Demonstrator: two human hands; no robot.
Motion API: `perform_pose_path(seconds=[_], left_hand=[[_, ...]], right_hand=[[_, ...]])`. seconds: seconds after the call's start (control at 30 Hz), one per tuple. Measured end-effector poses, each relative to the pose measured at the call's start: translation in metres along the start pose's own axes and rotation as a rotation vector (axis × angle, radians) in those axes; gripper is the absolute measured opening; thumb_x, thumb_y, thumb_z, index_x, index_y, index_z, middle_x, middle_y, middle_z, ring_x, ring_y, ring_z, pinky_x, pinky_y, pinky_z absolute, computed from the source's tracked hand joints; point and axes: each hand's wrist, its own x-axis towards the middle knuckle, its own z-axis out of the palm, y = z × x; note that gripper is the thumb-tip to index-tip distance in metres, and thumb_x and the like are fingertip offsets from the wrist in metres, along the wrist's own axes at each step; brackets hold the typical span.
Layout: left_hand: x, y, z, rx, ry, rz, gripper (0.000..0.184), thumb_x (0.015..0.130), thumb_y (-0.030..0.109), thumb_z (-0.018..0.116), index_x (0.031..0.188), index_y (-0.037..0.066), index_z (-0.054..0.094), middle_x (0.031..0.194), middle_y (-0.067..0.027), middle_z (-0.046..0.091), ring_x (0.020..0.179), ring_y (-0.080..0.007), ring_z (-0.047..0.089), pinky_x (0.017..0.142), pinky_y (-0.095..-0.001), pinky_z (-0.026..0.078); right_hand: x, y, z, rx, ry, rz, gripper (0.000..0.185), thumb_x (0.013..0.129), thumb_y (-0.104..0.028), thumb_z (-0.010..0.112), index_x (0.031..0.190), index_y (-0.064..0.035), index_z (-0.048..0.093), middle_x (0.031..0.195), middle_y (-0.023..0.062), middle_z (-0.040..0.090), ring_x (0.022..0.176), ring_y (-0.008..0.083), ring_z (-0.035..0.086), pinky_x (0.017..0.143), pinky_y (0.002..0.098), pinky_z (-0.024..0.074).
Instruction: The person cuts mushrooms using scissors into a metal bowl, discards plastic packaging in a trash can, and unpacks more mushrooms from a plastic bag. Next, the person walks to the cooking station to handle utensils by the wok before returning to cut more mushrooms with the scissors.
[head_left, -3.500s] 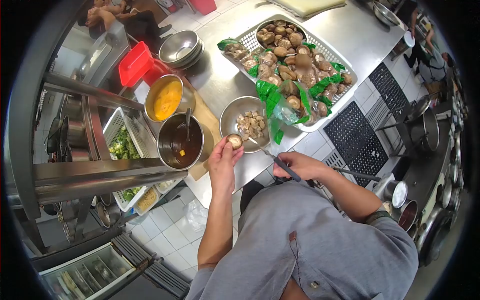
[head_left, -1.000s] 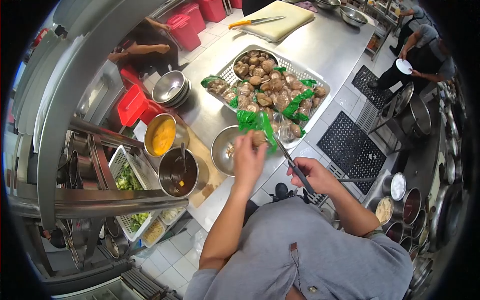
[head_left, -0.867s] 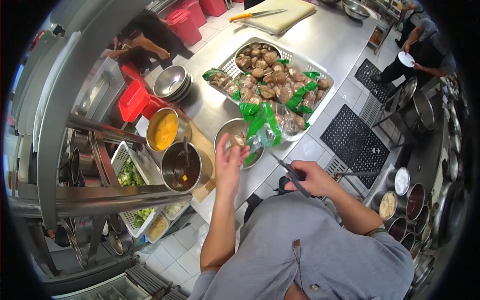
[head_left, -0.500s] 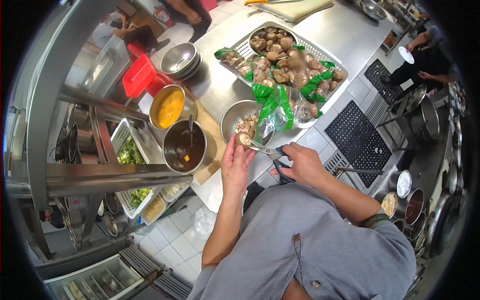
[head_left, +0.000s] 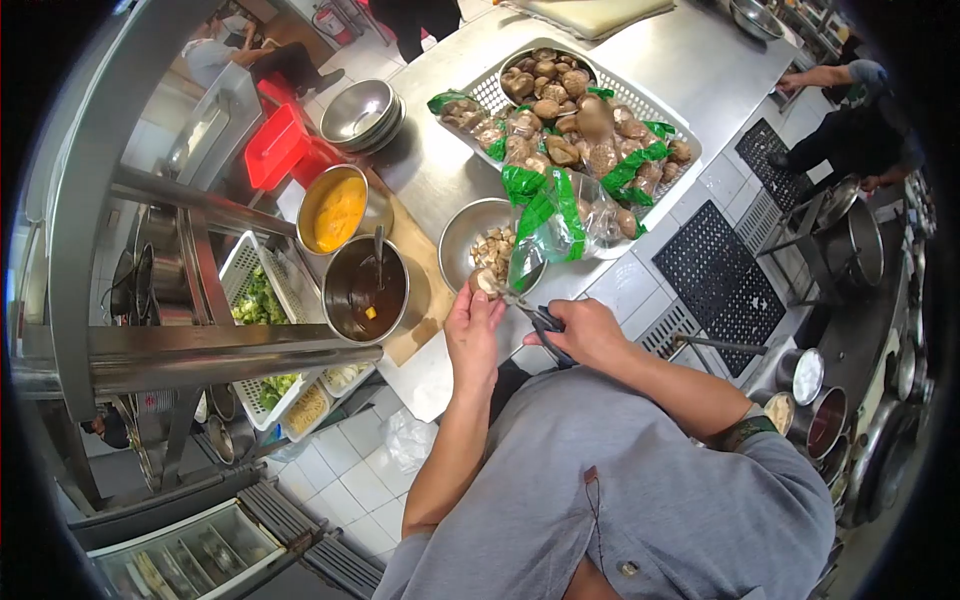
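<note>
Between the fingertips of my left hand (head_left: 474, 328) is a mushroom (head_left: 484, 282), its pale underside showing, held over the near rim of a steel bowl (head_left: 452, 240). My right hand (head_left: 585, 332) is wrapped round the dark handles of a pair of scissors (head_left: 540, 318). The scissor blades reach the mushroom's edge. Cut mushroom pieces (head_left: 493, 246) lie in the bowl. Part of the bowl is hidden by a clear plastic bag with green bands (head_left: 550, 222). Behind it, a white basket (head_left: 682, 190) holds bagged mushrooms (head_left: 603, 157) and a bowl of whole ones (head_left: 547, 80).
Left of the bowl stand a pot of dark sauce (head_left: 345, 305) with a utensil in it and a pot of yellow liquid (head_left: 338, 212). Stacked steel bowls (head_left: 360, 112) sit further back. A metal shelf rail (head_left: 230, 358) crosses the left side. Another person (head_left: 850, 120) stands at far right.
The scissors' handles have come closer together in my right hand, which has shifted slightly left and down. The co-worker at right has moved, and the white plate is out of sight.
</note>
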Motion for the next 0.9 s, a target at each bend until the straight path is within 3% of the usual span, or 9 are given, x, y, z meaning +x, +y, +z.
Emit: perform_pose_path(seconds=[0.07, 0.17, 0.27, 0.3, 0.5, 0.6, 0.8, 0.9], left_hand=[[0.004, -0.001, 0.0, 0.03, -0.001, -0.018, 0.034, 0.106, 0.017, 0.048, 0.135, -0.001, 0.053, 0.123, -0.0095, 0.064, 0.11, -0.017, 0.064, 0.097, -0.0309, 0.052], [0.005, -0.001, 0.003, 0.036, 0.015, -0.019, 0.034, 0.106, 0.017, 0.049, 0.135, -0.001, 0.054, 0.121, -0.0103, 0.065, 0.108, -0.0172, 0.065, 0.095, -0.0311, 0.053], [0.009, 0.002, -0.003, 0.001, 0.062, 0.038, 0.034, 0.105, 0.016, 0.051, 0.134, -0.002, 0.054, 0.119, -0.0104, 0.066, 0.105, -0.017, 0.066, 0.094, -0.0312, 0.054], [0.007, 0.009, -0.004, 0.003, 0.081, 0.043, 0.035, 0.105, 0.016, 0.052, 0.134, -0.002, 0.054, 0.118, -0.0103, 0.066, 0.104, -0.0168, 0.066, 0.093, -0.0311, 0.054], [0.001, 0.023, -0.008, 0.051, 0.12, 0.075, 0.039, 0.104, 0.018, 0.055, 0.137, -0.003, 0.053, 0.119, -0.01, 0.067, 0.105, -0.0158, 0.065, 0.092, -0.03, 0.054], [-0.003, 0.025, -0.002, 0.055, 0.119, 0.064, 0.041, 0.104, 0.018, 0.056, 0.138, -0.003, 0.052, 0.12, -0.0102, 0.067, 0.105, -0.0157, 0.065, 0.092, -0.0301, 0.054], [-0.006, 0.036, 0.007, 0.057, 0.113, 0.084, 0.04, 0.104, 0.017, 0.056, 0.137, -0.005, 0.052, 0.12, -0.0109, 0.067, 0.106, -0.0164, 0.065, 0.093, -0.0305, 0.055], [-0.004, 0.049, 0.017, 0.084, 0.074, 0.081, 0.04, 0.104, 0.018, 0.055, 0.137, -0.005, 0.053, 0.121, -0.0112, 0.066, 0.106, -0.0168, 0.065, 0.092, -0.0305, 0.055]], right_hand=[[0.005, 0.01, 0.004, 0.316, -0.225, 0.16, 0.052, 0.088, -0.054, 0.071, 0.086, -0.003, 0.062, 0.057, 0.0036, 0.055, 0.056, 0.0179, 0.059, 0.052, 0.0344, 0.046], [0.01, 0.012, -0.01, 0.932, -0.417, 0.481, 0.054, 0.09, -0.055, 0.07, 0.089, -0.0018, 0.063, 0.063, -0.0011, 0.053, 0.06, 0.0088, 0.054, 0.052, 0.0274, 0.0422], [0.014, 0.021, -0.022, 0.605, -0.453, 0.332, 0.06, 0.088, -0.059, 0.07, 0.094, 0.0, 0.063, 0.07, 0.0008, 0.057, 0.062, 0.0094, 0.054, 0.053, 0.0268, 0.0427], [0.015, 0.024, -0.024, 0.5, -0.47, 0.221, 0.063, 0.085, -0.062, 0.071, 0.096, -0.0006, 0.064, 0.078, 0.0044, 0.061, 0.068, 0.012, 0.057, 0.059, 0.0288, 0.0462], [0.018, 0.008, -0.038, 0.444, -0.551, 0.108, 0.056, 0.086, -0.054, 0.074, 0.1, -0.0015, 0.065, 0.084, 0.0067, 0.064, 0.079, 0.0161, 0.061, 0.071, 0.0332, 0.0496], [0.022, 0.011, -0.032, 0.459, -0.469, 0.041, 0.066, 0.081, -0.067, 0.071, 0.088, -0.0018, 0.064, 0.074, 0.0069, 0.059, 0.069, 0.0183, 0.055, 0.063, 0.0353, 0.044], [0.022, 0.014, -0.029, 0.503, -0.428, 0.079, 0.056, 0.081, -0.057, 0.078, 0.077, -0.0032, 0.061, 0.062, 0.0007, 0.053, 0.058, 0.012, 0.047, 0.054, 0.0319, 0.0377], [0.015, 0.014, -0.036, 0.52, -0.391, 0.108, 0.036, 0.086, -0.032, 0.081, 0.075, -0.0056, 0.06, 0.061, -0.0041, 0.053, 0.053, 0.0047, 0.045, 0.049, 0.025, 0.0366]])
